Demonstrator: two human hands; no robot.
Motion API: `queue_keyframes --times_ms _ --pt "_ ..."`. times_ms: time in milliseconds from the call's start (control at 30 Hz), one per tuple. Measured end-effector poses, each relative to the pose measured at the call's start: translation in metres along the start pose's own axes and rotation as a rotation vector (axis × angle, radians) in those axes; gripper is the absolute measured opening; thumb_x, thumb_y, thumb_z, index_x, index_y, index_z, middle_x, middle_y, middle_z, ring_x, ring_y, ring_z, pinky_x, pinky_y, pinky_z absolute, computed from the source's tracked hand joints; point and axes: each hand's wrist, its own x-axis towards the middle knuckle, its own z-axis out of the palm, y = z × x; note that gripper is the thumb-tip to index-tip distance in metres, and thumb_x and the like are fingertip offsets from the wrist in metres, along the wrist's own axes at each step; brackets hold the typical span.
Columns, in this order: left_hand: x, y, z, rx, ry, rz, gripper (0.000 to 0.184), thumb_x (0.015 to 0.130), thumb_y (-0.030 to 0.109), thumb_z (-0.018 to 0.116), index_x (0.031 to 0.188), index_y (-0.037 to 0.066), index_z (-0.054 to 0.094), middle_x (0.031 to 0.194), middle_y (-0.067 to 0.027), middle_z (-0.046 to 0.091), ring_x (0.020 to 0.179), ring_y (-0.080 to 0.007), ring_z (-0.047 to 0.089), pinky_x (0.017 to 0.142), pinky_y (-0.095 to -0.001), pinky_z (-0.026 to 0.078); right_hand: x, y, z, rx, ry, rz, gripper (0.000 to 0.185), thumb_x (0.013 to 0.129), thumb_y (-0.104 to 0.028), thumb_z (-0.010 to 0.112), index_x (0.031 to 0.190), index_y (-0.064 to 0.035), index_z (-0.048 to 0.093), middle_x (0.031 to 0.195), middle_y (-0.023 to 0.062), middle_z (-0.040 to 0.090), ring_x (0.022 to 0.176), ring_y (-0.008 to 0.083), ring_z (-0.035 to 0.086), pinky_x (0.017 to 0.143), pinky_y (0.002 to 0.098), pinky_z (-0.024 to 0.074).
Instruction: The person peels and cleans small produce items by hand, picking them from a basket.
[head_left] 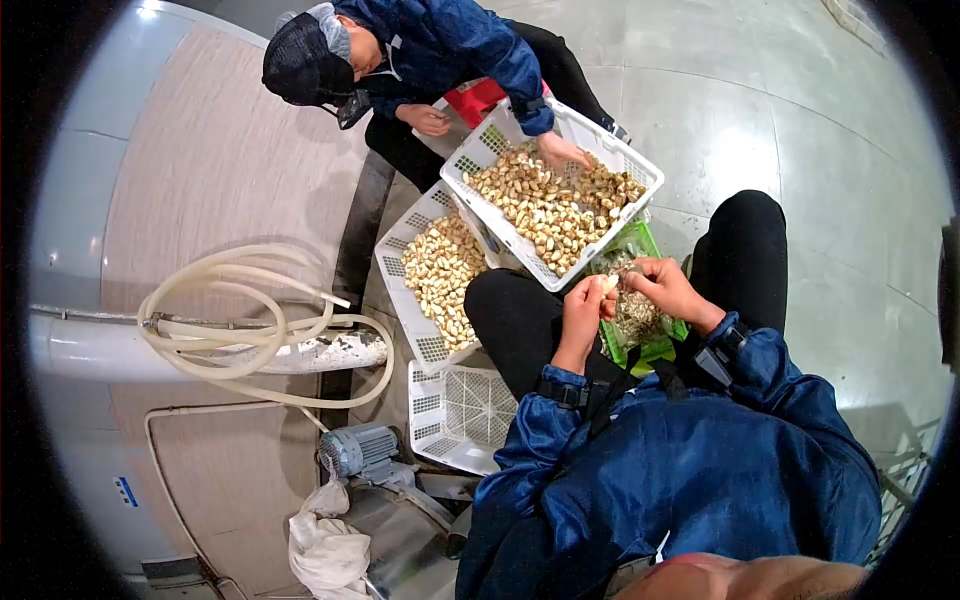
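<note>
My left hand is closed, pinching a small pale mushroom between thumb and fingers. Close beside it my right hand is also closed, its fingertips near the mushroom; what they grip is too small to make out. Beneath both hands, between my knees, stands a green basket with pale scraps in it. Just beyond is a white crate with many brownish mushrooms. To its left, a lower white crate holds paler, cleaner-looking mushrooms.
Opposite me a person in a blue jacket reaches one hand into the brownish mushrooms. At left are a white crate with a latticed base, a coiled hose, a motor and a white cloth.
</note>
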Motion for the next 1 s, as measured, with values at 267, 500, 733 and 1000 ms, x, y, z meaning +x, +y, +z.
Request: queue_keyframes --times_ms 267,500,733,1000 --pt "-0.003 0.006 0.006 0.020 0.055 -0.067 0.030 0.104 0.028 0.042 0.110 0.002 0.056 0.076 -0.0023 0.058 0.052 -0.0051 0.045 0.046 -0.0208 0.037 0.001 0.001 0.002 -0.097 -0.055 -0.195 0.024 0.092 -0.014 0.061 0.074 0.0025 0.061 0.083 0.0101 0.064 0.077 0.0138 0.058 0.067 0.0299 0.0456" --pt "-0.003 0.005 0.004 -0.471 -0.109 -0.293 0.027 0.105 0.029 0.039 0.105 0.005 0.052 0.070 -0.0009 0.048 0.049 -0.0065 0.037 0.044 -0.0206 0.032 0.001 0.002 0.003 0.134 0.031 0.032 0.025 0.094 -0.015 0.057 0.079 0.0042 0.062 0.072 0.0000 0.061 0.066 0.0048 0.051 0.058 0.0256 0.0418" --pt "0.006 0.010 -0.003 -0.688 0.101 -0.278 0.025 0.103 0.032 0.044 0.097 0.009 0.051 0.078 -0.0020 0.053 0.062 -0.0100 0.046 0.051 -0.0229 0.039 0.006 0.018 0.003 0.063 0.169 0.057 0.028 0.092 -0.020 0.060 0.077 0.0036 0.064 0.072 0.0044 0.063 0.067 0.0078 0.055 0.060 0.0271 0.0434" --pt "0.032 0.113 -0.114 -1.413 0.274 0.391 0.043 0.094 0.033 0.060 0.112 -0.005 0.052 0.108 -0.0130 0.059 0.067 -0.0117 0.055 0.057 -0.0211 0.051 0.015 0.040 0.000 0.048 0.155 0.077 0.030 0.092 -0.021 0.060 0.073 0.0030 0.063 0.065 0.0042 0.063 0.062 0.0087 0.055 0.059 0.0284 0.0446"
